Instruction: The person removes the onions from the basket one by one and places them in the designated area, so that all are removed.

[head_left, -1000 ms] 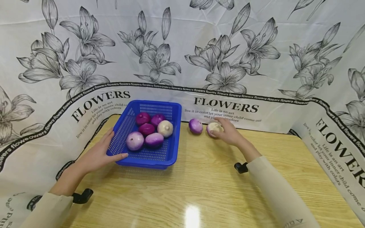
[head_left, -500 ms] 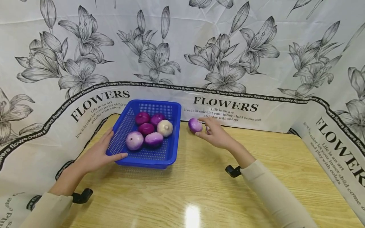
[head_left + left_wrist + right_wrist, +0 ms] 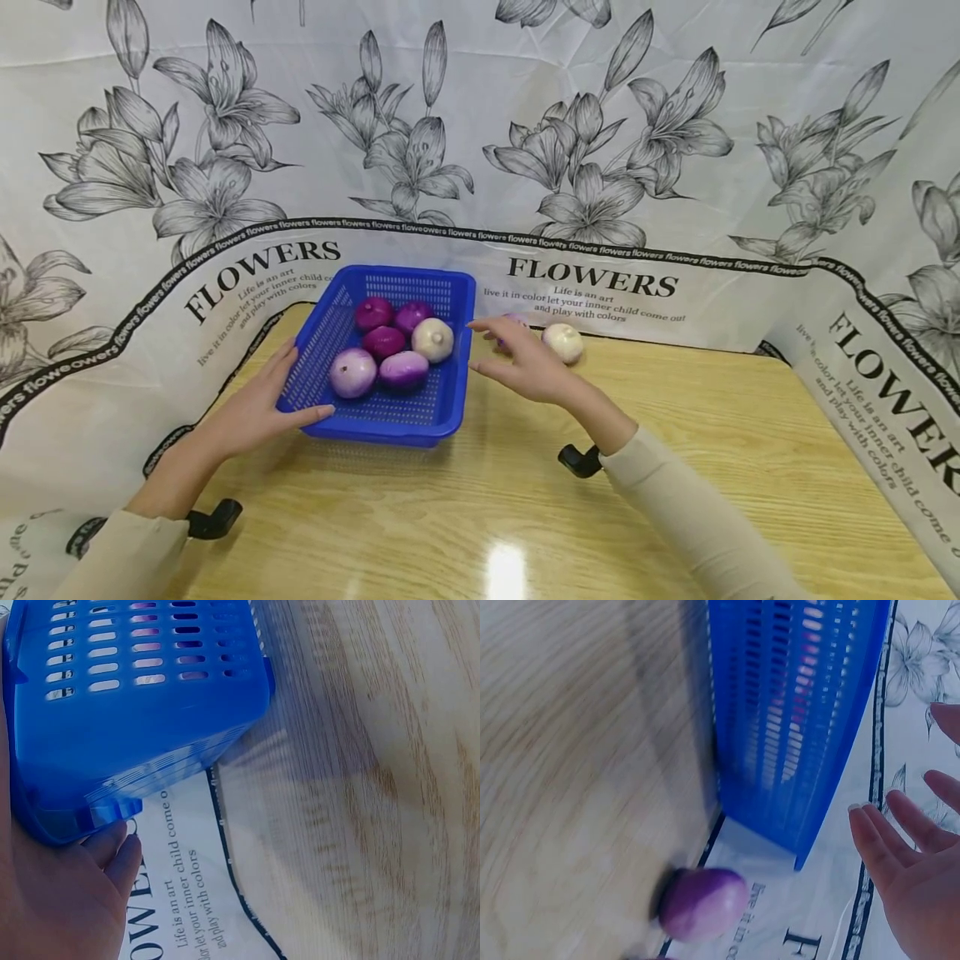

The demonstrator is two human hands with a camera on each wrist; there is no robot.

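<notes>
A blue perforated basket (image 3: 450, 408) stands at the back left of the table with several onions in it: dark purple ones (image 3: 373, 313), pale purple ones (image 3: 354, 372) and a white one (image 3: 432, 340). My left hand (image 3: 243, 417) holds its near left corner, thumb over the rim and fingers along the outer side. Nothing is in my right hand (image 3: 532, 367), whose parted fingers and thumb stand right by the basket's right rim. Behind that hand, a purple onion (image 3: 703, 904) sits on the table, mostly covered in the head view. A white onion (image 3: 562, 342) lies just right of it.
The wooden table (image 3: 675, 450) meets a white flower-print cloth (image 3: 420, 250) that rises close behind the basket and loose onions. The cloth also runs up both sides. Black camera mounts (image 3: 581, 460) stick out under both wrists.
My right hand has moved left from the white onion, past the purple one, to the basket's right rim. Both loose onions stay in place. My left hand keeps its hold on the basket.
</notes>
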